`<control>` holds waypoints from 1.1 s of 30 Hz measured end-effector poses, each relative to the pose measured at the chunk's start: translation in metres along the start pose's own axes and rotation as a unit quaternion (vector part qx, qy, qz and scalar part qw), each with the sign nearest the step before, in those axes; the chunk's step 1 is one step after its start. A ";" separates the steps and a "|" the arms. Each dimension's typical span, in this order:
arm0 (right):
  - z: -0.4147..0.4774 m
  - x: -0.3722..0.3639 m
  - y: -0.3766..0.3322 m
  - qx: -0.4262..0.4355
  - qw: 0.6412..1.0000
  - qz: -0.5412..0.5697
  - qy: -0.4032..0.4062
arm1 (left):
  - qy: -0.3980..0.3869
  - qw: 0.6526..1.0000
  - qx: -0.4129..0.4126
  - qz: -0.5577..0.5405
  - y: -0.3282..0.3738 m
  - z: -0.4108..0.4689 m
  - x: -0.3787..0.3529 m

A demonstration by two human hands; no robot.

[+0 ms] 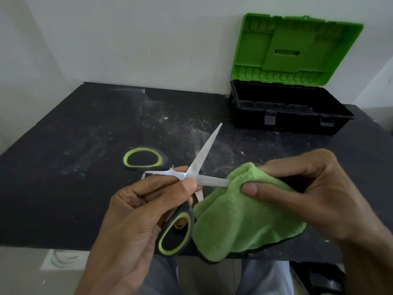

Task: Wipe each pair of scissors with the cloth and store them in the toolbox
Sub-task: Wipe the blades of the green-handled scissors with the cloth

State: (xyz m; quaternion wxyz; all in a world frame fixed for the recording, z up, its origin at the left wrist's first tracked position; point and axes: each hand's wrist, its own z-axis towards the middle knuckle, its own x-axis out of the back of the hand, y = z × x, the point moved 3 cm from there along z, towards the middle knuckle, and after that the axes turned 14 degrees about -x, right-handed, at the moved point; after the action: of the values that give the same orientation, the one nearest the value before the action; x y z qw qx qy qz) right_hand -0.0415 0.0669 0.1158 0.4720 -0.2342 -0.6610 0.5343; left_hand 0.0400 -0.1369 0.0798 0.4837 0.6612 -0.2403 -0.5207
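Note:
My left hand [136, 211] grips an opened pair of scissors [204, 152] with black-and-green handles near the pivot; one blade points up and away. The other blade runs right into a green cloth [238, 220]. My right hand [314, 188] pinches the cloth around that blade between thumb and fingers. A second black-and-green handle ring [143, 159] lies on the table behind my left hand. I cannot tell whether it belongs to the held pair or to another. The toolbox [289, 122] stands at the back right, its green lid [297, 47] raised.
The black tabletop [74, 167] is dusty and scratched in the middle, with a white wall along its back. Its near edge runs just under the cloth and my hands. Below the edge are my knees and a pale floor.

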 end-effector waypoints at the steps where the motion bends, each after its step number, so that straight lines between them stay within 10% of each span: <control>1: 0.000 0.000 0.000 -0.011 1.000 0.011 -0.001 | 0.000 1.000 -0.004 0.008 0.000 0.000 -0.001; 33: 0.003 -0.012 0.007 -0.180 0.973 -0.015 -0.146 | -0.011 0.999 -0.011 0.039 -0.007 0.001 0.000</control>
State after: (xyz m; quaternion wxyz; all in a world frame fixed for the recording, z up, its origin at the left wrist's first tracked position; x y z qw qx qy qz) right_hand -0.0408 0.0582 0.1047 0.3282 -0.2251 -0.8115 0.4279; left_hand 0.0377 -0.1351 0.0737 0.5087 0.6400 -0.2653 -0.5112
